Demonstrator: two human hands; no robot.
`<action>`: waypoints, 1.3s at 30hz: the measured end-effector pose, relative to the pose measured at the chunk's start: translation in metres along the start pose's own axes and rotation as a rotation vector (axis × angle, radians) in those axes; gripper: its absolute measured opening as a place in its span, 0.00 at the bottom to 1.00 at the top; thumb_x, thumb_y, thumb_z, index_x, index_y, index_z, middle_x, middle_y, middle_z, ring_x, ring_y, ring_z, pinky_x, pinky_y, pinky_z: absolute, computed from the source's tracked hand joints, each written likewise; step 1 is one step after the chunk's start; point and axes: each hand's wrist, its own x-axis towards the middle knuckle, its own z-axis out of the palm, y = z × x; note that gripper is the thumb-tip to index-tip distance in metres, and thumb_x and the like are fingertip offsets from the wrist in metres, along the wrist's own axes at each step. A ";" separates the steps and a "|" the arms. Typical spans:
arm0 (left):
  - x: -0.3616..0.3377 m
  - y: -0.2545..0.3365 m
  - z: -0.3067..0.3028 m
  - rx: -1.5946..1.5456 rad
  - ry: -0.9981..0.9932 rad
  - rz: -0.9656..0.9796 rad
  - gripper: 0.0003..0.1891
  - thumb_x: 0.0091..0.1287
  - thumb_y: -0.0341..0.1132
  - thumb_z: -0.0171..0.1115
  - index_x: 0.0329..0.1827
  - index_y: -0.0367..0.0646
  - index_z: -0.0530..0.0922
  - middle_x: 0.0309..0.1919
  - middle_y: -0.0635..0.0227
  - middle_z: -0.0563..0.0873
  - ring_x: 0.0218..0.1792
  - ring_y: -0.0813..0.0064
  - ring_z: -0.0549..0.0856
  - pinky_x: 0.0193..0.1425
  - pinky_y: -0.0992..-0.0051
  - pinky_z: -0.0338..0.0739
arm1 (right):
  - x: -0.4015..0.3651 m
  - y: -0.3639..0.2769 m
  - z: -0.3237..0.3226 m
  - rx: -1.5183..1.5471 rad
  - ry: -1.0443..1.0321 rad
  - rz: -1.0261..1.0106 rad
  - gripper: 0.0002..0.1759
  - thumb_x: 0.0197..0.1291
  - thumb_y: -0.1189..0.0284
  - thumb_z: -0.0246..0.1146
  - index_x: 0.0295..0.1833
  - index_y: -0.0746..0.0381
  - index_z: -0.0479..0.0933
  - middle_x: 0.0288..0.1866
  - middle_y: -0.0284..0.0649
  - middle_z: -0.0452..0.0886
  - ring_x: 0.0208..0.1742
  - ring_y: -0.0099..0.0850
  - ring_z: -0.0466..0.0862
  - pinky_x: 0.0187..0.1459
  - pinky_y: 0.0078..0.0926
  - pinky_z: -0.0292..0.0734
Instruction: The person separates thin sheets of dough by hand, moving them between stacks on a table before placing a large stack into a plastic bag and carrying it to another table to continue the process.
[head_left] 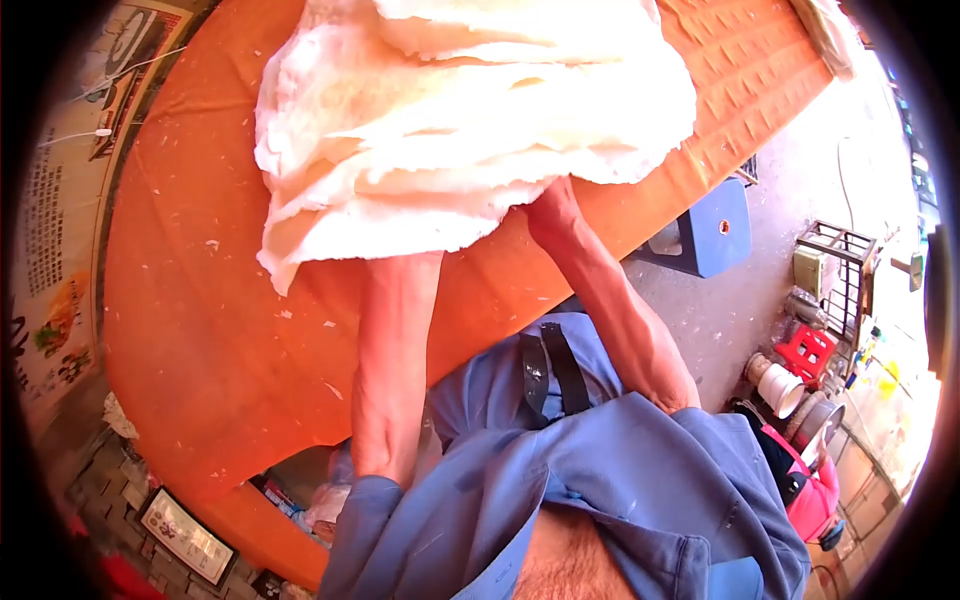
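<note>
A thick, layered white sheet with ragged edges, which looks like cotton wadding (470,130), spreads over the orange cloth (230,330) at the top of the view. Both my arms reach in under its near edge. Of my left arm only the forearm (392,340) shows; my left hand is fully covered by the wadding. The back part of my right hand (552,208) shows at the wadding's lower edge, and its fingers are hidden beneath. Whether either hand grips the wadding cannot be seen. Strong light washes out much of the white surface.
Right of the orange-covered table stands a blue stool (718,230). Farther right are a black metal rack (845,265), a red stool (806,352), white buckets (775,385) and a person in a pink top (815,500). A printed poster (60,230) lines the left side.
</note>
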 end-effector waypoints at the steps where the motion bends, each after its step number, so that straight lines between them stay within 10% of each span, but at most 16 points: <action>1: -0.002 0.001 -0.003 0.019 0.022 0.000 0.22 0.75 0.43 0.51 0.64 0.38 0.72 0.60 0.56 0.80 0.61 0.59 0.78 0.67 0.58 0.74 | -0.002 0.004 -0.005 -0.172 0.030 -0.108 0.09 0.62 0.68 0.60 0.45 0.60 0.74 0.31 0.34 0.76 0.28 0.25 0.74 0.27 0.25 0.67; 15: -0.013 0.019 -0.024 0.174 0.149 -0.020 0.20 0.75 0.41 0.49 0.65 0.39 0.71 0.61 0.58 0.79 0.63 0.59 0.76 0.67 0.58 0.72 | -0.015 0.005 -0.003 0.479 -0.311 -0.137 0.07 0.67 0.64 0.59 0.41 0.56 0.74 0.32 0.29 0.75 0.34 0.20 0.75 0.35 0.23 0.72; 31: -0.033 0.003 -0.075 0.282 0.317 -0.154 0.20 0.75 0.38 0.47 0.66 0.41 0.70 0.63 0.60 0.78 0.65 0.60 0.75 0.68 0.57 0.71 | -0.018 -0.028 0.005 0.313 -0.319 -0.031 0.11 0.63 0.66 0.63 0.46 0.60 0.75 0.38 0.32 0.77 0.39 0.22 0.77 0.38 0.24 0.75; 39: -0.038 -0.061 -0.107 0.238 0.291 -0.536 0.19 0.75 0.37 0.47 0.67 0.42 0.70 0.63 0.61 0.77 0.65 0.60 0.74 0.68 0.56 0.70 | -0.019 -0.030 0.002 0.292 -0.308 -0.025 0.14 0.61 0.68 0.65 0.48 0.62 0.75 0.41 0.33 0.79 0.41 0.23 0.78 0.40 0.25 0.76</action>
